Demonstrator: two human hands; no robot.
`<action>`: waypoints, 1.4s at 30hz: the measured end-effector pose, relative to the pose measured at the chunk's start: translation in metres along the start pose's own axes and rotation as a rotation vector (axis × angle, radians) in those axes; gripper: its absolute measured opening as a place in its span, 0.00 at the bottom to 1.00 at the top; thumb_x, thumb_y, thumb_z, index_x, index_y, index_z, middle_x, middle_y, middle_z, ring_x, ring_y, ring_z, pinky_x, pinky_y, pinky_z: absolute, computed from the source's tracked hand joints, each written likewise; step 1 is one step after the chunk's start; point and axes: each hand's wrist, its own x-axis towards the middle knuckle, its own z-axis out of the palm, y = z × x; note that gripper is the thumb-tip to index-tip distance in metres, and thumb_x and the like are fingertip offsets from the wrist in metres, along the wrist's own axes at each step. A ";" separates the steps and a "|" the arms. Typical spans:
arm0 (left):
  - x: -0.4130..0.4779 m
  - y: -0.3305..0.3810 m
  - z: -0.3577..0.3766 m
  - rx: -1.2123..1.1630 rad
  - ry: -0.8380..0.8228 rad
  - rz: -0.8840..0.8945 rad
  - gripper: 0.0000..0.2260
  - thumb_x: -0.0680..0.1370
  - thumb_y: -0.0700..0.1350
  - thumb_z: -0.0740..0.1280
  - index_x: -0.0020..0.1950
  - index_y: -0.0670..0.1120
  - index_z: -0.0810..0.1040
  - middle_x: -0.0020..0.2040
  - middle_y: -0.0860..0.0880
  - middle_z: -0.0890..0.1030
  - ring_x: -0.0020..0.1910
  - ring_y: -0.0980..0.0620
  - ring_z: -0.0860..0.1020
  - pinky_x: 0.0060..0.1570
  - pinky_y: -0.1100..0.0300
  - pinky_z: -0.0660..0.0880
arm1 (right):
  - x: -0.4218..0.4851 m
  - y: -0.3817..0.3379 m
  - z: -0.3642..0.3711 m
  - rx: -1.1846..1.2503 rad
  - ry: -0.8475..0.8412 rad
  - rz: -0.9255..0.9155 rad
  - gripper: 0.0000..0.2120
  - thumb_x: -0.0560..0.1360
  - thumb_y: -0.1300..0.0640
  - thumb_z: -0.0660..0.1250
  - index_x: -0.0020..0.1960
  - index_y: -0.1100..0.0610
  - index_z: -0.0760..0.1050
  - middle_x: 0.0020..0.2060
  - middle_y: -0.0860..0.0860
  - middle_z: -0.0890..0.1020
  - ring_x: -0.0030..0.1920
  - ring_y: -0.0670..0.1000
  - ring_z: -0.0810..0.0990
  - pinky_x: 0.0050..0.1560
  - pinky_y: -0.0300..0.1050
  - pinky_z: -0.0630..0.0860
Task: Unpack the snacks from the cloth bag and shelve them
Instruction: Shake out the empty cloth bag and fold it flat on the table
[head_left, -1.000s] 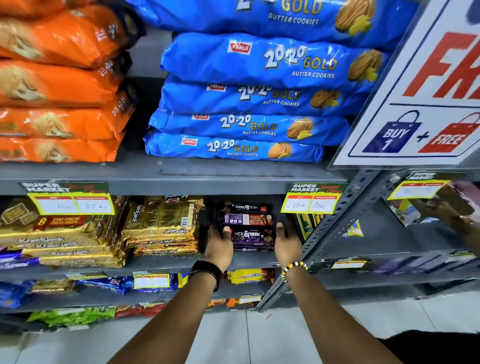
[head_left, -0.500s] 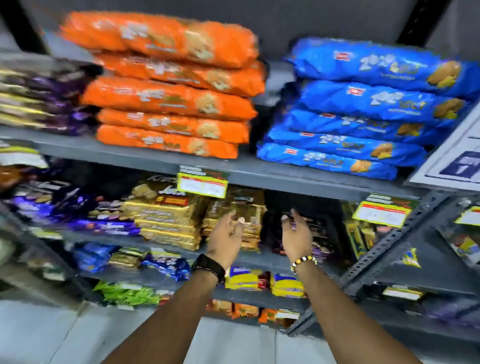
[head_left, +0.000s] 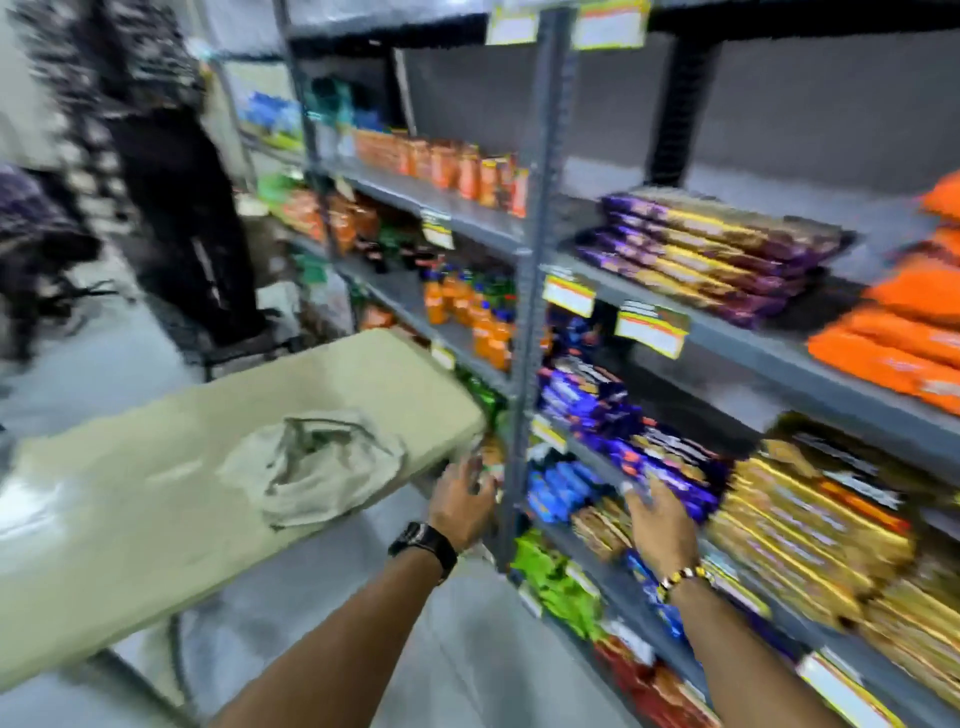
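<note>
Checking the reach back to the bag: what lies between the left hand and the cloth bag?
In the head view, only bare table top and its edge separate the left hand from the crumpled cloth bag; nothing else lies there.

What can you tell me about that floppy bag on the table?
The cloth bag is pale beige, about the same colour as the table under it. It looks soft and thin, crumpled into a low, slumped heap with folds and a darker edge or strap curling across the top. It lies near the table's front edge, towards the shelves. Neither hand touches it; the left hand is just to its right. Whether anything is inside cannot be told.
</note>
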 end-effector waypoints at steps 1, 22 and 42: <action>0.001 -0.019 -0.021 -0.051 0.025 -0.028 0.16 0.82 0.46 0.63 0.67 0.41 0.74 0.67 0.43 0.77 0.66 0.41 0.75 0.62 0.57 0.71 | 0.001 -0.016 0.023 -0.017 -0.048 -0.022 0.22 0.78 0.54 0.66 0.71 0.59 0.71 0.65 0.60 0.78 0.64 0.60 0.78 0.63 0.52 0.72; 0.125 -0.296 -0.216 0.118 0.367 -0.717 0.19 0.80 0.52 0.65 0.69 0.45 0.74 0.67 0.40 0.77 0.63 0.41 0.76 0.62 0.53 0.70 | 0.161 -0.126 0.405 -0.270 -0.652 -0.302 0.12 0.73 0.62 0.70 0.56 0.60 0.81 0.54 0.61 0.83 0.54 0.61 0.81 0.54 0.50 0.75; 0.252 -0.445 -0.233 0.424 -0.014 -0.625 0.25 0.73 0.65 0.63 0.67 0.59 0.68 0.58 0.51 0.77 0.53 0.44 0.80 0.45 0.53 0.77 | 0.181 -0.094 0.550 -0.680 -0.673 -0.304 0.11 0.74 0.63 0.67 0.55 0.62 0.81 0.52 0.62 0.83 0.53 0.64 0.81 0.51 0.52 0.76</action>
